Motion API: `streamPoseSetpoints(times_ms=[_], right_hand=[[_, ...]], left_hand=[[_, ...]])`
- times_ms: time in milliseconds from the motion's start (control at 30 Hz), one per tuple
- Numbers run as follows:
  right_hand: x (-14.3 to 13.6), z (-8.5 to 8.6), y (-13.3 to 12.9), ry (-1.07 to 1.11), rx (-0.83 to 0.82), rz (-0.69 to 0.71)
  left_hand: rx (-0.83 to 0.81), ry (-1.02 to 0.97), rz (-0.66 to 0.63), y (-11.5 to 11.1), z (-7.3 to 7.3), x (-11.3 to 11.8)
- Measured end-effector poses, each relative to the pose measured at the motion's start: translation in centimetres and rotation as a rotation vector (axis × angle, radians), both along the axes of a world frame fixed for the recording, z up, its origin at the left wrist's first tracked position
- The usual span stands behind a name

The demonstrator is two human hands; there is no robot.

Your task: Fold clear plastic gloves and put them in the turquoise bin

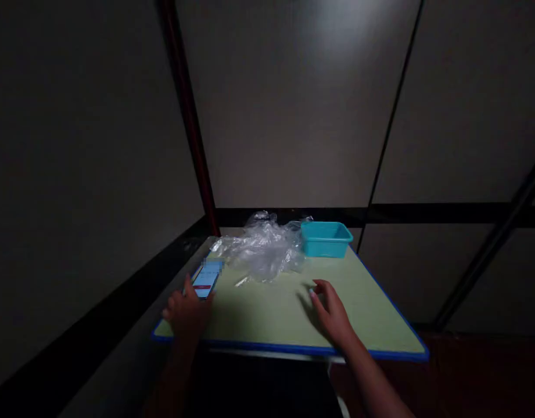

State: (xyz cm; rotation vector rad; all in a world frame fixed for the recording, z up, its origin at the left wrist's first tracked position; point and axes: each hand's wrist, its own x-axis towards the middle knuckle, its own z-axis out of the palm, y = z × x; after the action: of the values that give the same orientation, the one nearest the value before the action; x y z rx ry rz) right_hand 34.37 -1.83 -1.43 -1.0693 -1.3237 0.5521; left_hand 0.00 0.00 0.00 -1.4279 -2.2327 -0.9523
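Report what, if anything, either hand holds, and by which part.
Left hand: at the near end of the phone; grip can't be told. Right hand: holding nothing.

the left hand is reaching forward with its back showing. its pointer finger is stretching out in front, and its thumb is poking out toward the right. the left arm is looking very dark. the right hand is bending inward, and its thumb and fingers are curling softly, leaving a little gap. the bare right arm is slanting up from the lower right.
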Motion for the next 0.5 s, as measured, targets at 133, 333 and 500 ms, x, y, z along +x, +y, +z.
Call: streamPoseSetpoints(times_ms=[133,333,500], right_hand=[[0.6,0.2,-0.1,0.305,-0.006,-0.097],[2.3,1.6,0.0,1.056,-0.143,0.310],[3.2,1.5,0.7,1.139,-0.168,0.342]], left_hand=[[0.212,-0.628,-0.408,-0.3,2.1,2.3],[0.180,-1.445,-0.860,-0.9,3.0,6.0],[0.197,-1.940,-0.949,-1.1,2.0,7.5]])
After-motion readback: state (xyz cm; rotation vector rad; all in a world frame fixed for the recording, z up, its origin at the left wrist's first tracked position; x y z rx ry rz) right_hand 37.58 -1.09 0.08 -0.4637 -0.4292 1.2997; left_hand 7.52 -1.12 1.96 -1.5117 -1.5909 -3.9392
